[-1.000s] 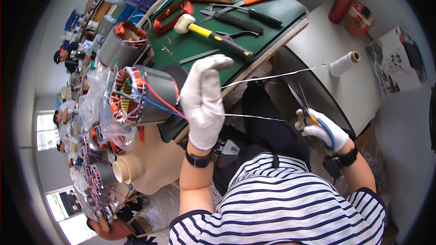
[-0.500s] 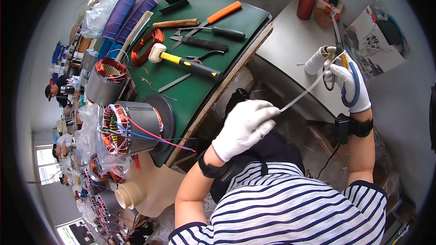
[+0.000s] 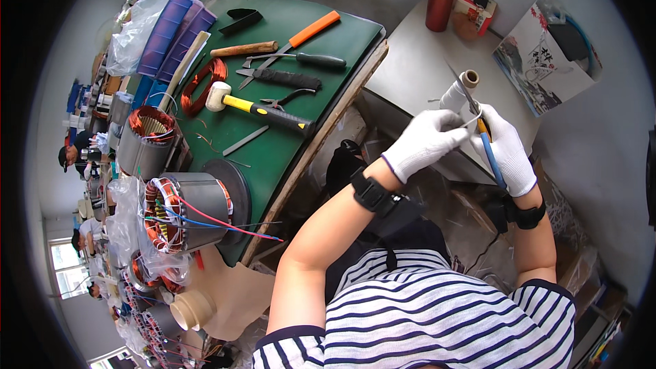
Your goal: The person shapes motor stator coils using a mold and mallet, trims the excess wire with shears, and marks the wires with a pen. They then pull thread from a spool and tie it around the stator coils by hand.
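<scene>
My gloved left hand [image 3: 427, 142] pinches the end of a thin white strip [image 3: 471, 121] close to my right hand. In my gloved right hand [image 3: 509, 154] is a pair of scissors [image 3: 490, 154] with blue and yellow handles, its blades pointing up and away. A white roll [image 3: 453, 98] with a brown tube core stands on the pale table just beyond both hands. The scissor blades pass in front of the roll. How far the blades are parted is hard to make out.
On the green-topped bench [image 3: 287, 106] to the left lie a yellow-and-black mallet [image 3: 266, 111], an orange-handled tool [image 3: 314, 29], pliers [image 3: 290, 100] and a copper coil [image 3: 205, 89]. A wound motor stator [image 3: 198, 208] stands at its near end. A red flask [image 3: 442, 0] is on the pale table [image 3: 403, 55].
My left hand has moved right and up to my right hand, and the stretched-out strip between them has shortened. The scissors have turned in my right hand. The whole view has shifted slightly.
</scene>
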The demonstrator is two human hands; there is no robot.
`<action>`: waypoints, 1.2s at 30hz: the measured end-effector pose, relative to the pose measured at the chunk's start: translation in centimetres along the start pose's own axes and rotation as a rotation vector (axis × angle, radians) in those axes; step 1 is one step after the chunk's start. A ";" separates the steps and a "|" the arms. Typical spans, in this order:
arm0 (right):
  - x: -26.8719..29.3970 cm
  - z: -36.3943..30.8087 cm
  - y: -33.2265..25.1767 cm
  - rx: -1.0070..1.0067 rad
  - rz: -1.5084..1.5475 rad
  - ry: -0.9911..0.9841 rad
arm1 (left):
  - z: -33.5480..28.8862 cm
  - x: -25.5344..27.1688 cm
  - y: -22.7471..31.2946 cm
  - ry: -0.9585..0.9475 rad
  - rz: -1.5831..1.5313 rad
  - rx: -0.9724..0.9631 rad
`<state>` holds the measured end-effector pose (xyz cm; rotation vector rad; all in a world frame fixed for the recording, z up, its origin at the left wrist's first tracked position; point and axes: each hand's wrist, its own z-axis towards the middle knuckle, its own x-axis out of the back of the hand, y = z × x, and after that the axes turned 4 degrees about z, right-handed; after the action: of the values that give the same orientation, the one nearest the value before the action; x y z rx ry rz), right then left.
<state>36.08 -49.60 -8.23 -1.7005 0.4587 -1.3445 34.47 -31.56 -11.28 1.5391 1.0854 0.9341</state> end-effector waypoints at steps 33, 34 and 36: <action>-5.2 2.4 1.2 0.076 0.620 -0.056 | -2.3 3.9 -0.1 0.524 0.694 -0.318; -5.9 5.1 0.1 0.096 0.372 -0.225 | -4.2 4.8 -0.4 0.636 0.832 -0.309; -9.6 8.6 -3.6 0.493 -0.013 -0.121 | -8.2 5.8 -0.8 0.862 0.711 -0.241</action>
<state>39.81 -37.08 -10.94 -1.3622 0.0368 -1.2307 28.39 -23.61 -10.03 1.3340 0.9097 2.2688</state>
